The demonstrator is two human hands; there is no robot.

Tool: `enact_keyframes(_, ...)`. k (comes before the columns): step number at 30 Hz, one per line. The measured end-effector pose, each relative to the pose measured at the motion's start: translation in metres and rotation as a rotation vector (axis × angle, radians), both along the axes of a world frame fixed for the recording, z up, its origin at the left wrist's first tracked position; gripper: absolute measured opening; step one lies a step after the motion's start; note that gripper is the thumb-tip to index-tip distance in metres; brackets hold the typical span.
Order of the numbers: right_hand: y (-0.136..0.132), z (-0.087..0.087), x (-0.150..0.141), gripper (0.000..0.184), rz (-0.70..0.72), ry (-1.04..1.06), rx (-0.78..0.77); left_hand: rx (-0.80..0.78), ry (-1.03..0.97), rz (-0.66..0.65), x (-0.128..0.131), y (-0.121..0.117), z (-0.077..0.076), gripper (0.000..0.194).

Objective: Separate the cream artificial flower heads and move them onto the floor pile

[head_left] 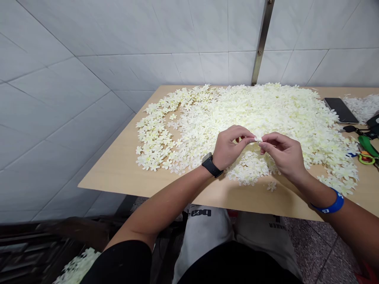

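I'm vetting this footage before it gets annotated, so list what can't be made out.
All in the head view:
1. The small white piece between the left hand and right hand: too small, partly covered by fingers.
2. The watch: face too oblique to read.
3. The blue wristband: some lettering hidden around the arm.
4. The white heap: cut off by the right edge.
5. The tabletop beneath the flower pile: hidden by flowers.

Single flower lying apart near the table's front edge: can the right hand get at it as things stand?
Probably yes: nothing appears to cover the single flower, and the right hand is close by. However, its grip on a small white piece, shared with the left hand, would likely need releasing first.
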State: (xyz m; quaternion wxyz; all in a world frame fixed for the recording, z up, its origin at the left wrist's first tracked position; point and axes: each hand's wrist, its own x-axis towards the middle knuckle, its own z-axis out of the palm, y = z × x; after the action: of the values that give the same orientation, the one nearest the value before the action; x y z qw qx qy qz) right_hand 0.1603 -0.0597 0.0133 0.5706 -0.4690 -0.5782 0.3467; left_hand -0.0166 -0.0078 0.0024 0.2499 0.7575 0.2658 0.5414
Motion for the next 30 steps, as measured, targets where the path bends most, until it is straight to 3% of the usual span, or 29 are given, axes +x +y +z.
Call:
enact_keyframes(6,0.0034,-0.0030,0.0032,0.011,-0.050,0.003,-0.023,-0.002,0.065,0.067,-0.0031,0.0027,0.0045,0.013)
enact_keyframes(11,0.0035,-0.0021,0.0010,0.013,-0.015,0.015,-0.019,0.000,0.064,-0.009,-0.0005,-0.0004,0.0043,0.012)
enact_keyframes(18,0.0028,-0.0003,0.0017,0.018,-0.014,-0.006,-0.024,-0.019,0.018,0.012,-0.0012,0.0010,0.0053,0.021)
enact_keyframes(30,0.0006,-0.0010,0.0016,0.021,0.015,-0.014,-0.046,-0.134,-0.038,-0.027,0.0014,-0.0019,0.0020,0.012)
